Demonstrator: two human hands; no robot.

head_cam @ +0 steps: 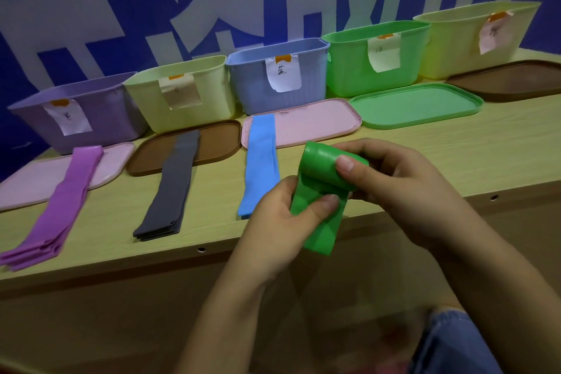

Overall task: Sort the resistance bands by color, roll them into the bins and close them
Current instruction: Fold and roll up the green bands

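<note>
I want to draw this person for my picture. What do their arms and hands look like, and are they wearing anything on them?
Both arms are bare, with no sleeves showing. The left hand and right hand wear no gloves, rings, watch or bracelets. The fingernails are short and plain, without polish. At the bottom right there is a bit of blue denim, probably jeans.

Five open bins in a row: purple bin (pixel 91 118), pale yellow bin (pixel 194 91), blue bin (pixel 252 82), green bin (pixel 349 67), second pale yellow bin (pixel 455 39).

Five lids lying flat: two pink (pixel 27 182) (pixel 318 121), two brown (pixel 218 140) (pixel 510 79), one green (pixel 419 105).

Four groups of resistance bands: purple (pixel 60 200), grey (pixel 173 185), blue (pixel 258 161), green roll (pixel 321 173).

Two hands: left hand (pixel 282 218), right hand (pixel 403 185).
</note>
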